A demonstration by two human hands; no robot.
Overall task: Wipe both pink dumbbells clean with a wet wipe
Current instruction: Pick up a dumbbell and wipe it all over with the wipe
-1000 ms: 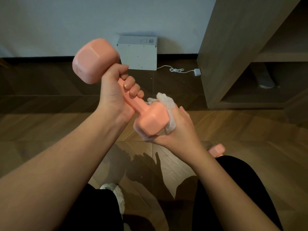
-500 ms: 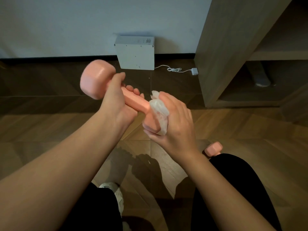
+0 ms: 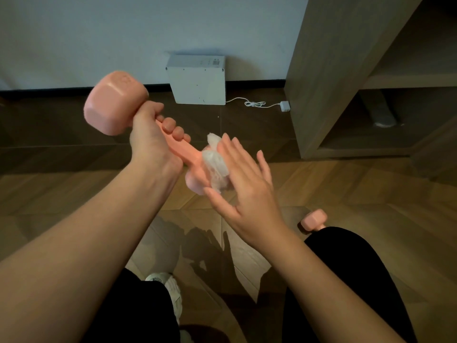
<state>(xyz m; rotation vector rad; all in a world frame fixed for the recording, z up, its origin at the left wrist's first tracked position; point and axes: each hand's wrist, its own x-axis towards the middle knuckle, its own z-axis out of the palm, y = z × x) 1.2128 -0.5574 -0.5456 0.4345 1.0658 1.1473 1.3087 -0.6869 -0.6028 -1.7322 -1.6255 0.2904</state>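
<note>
My left hand (image 3: 150, 142) grips the handle of a pink dumbbell (image 3: 112, 102), held in the air and tilted, with its big end up at the left. My right hand (image 3: 244, 184) presses a crumpled white wet wipe (image 3: 215, 164) against the dumbbell's lower end with a flat palm and spread fingers. That lower end is mostly hidden by the wipe and the hand. The second pink dumbbell (image 3: 313, 219) lies on the floor at the right, partly hidden behind my right knee.
A white box (image 3: 197, 80) stands against the wall, with a white cable and plug (image 3: 284, 105) beside it. A wooden shelf unit (image 3: 319, 78) rises at the right. My black-clad legs and a white shoe (image 3: 165, 288) are below, on the wooden floor.
The dumbbell's upper end dropped and then swung back up to the left. My right hand turned with the wipe around the lower end, from cupping it underneath to pressing flat on its side.
</note>
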